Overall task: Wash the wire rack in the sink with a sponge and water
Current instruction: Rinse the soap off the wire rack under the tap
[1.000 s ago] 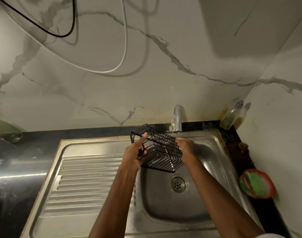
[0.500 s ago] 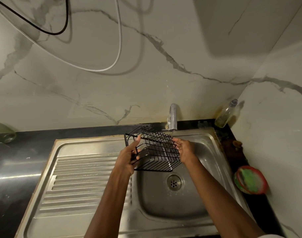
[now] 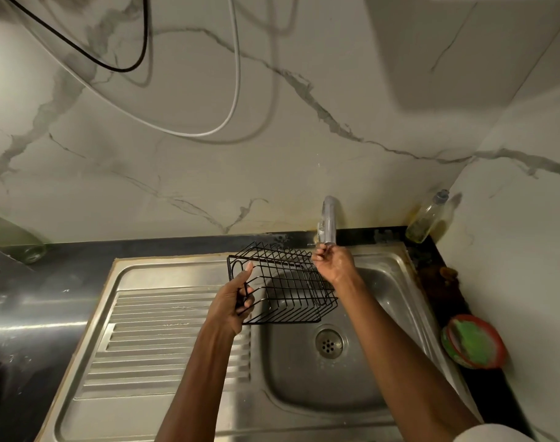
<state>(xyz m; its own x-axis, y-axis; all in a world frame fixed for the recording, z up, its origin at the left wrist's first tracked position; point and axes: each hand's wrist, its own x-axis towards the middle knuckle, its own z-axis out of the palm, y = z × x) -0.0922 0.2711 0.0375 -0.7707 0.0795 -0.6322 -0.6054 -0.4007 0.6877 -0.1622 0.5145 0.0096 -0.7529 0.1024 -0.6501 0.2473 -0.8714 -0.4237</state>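
Right hand [image 3: 334, 264] lifted off wire rack [image 3: 282, 285] to tap [image 3: 328, 223], fingers curled | left hand [image 3: 234, 301] grips tilted rack, long axis left-right

Matt black wire rack [image 3: 285, 285]; shiny steel sink [image 3: 396, 282] (possibly wet).

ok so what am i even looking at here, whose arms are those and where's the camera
The camera sits on a person's head, looking down at their own two bare arms over a steel sink. The left hand grips a black wire rack above the basin. The right hand is up at the tap, fingers at its spout; whether water runs is unclear. On the dark counter at the right are a clear bottle and a red dish with a green sponge.
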